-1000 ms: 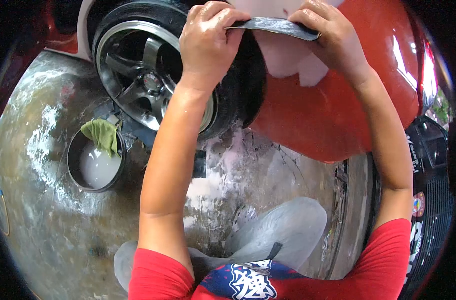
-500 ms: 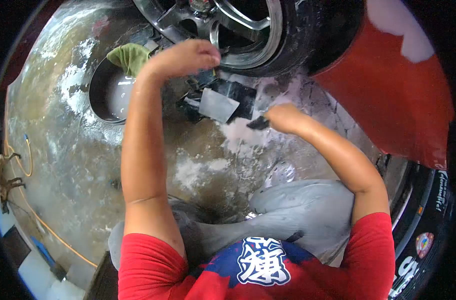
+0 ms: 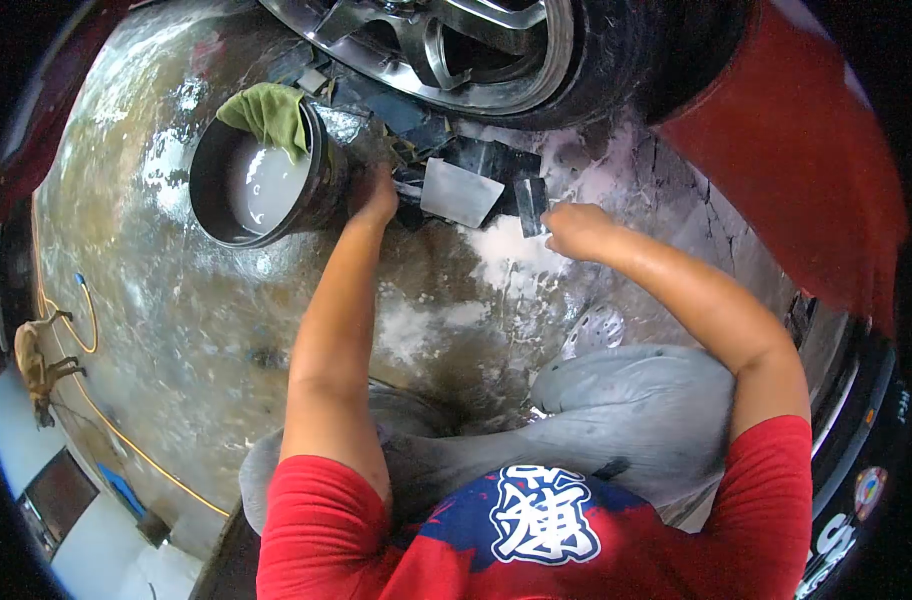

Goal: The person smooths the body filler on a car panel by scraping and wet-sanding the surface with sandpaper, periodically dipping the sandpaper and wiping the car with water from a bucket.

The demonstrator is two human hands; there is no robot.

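Note:
My right hand [image 3: 579,231] pinches the lower edge of a small, stiff-looking dark rectangular piece [image 3: 530,207], held upright above a whitish patch of the wet floor. Close to its left lies a pale grey rectangular sheet [image 3: 461,192] on top of black flat sheets [image 3: 496,160]. My left hand [image 3: 378,192] reaches down between the black bucket [image 3: 321,190] and the grey sheet. Its fingers are in shadow and mostly hidden, so what they touch does not show. The bucket contains cloudy water, and a green cloth [image 3: 264,112] hangs over its rim.
A car wheel [image 3: 446,50] stands just beyond the sheets, beside a red body panel [image 3: 791,150]. Dark scraps [image 3: 391,110] lie under the wheel. At the left are a yellow hose [image 3: 146,462] and a dog [image 3: 38,365]. My bent legs [image 3: 626,420] are close below.
My left hand has come down from in front of the wheel to beside the bucket. The dark piece in my right hand has turned from roughly flat to upright. The view has shifted slightly.

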